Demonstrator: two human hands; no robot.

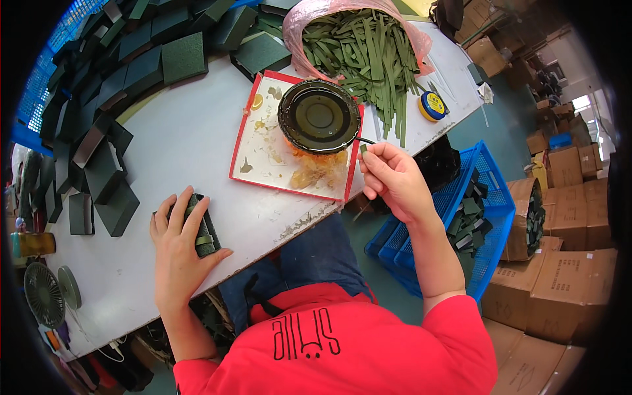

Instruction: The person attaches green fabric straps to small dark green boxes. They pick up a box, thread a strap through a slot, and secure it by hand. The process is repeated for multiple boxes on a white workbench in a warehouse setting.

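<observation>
My left hand (181, 240) lies over a small dark green box (205, 240) near the table's front edge, fingers along its top and thumb at its near side. A lighter green strip runs across the box; my fingers hide much of the rest. My right hand (397, 176) is raised at the right of a round black pot (319, 117), thumb and forefinger pinching a short green strip (363, 150). The pot holds a dark, shiny liquid and stands on a white tray with a red rim (238, 153), smeared with yellowish residue.
A pink plastic bag (299, 33) spills green strips (375, 52) behind the pot. A round blue-and-yellow tin (432, 106) sits at the right. Many dark green boxes (108, 164) are stacked at the left, near a small fan (45, 295). Blue crates (494, 217) and cartons (566, 286) stand beyond the right edge.
</observation>
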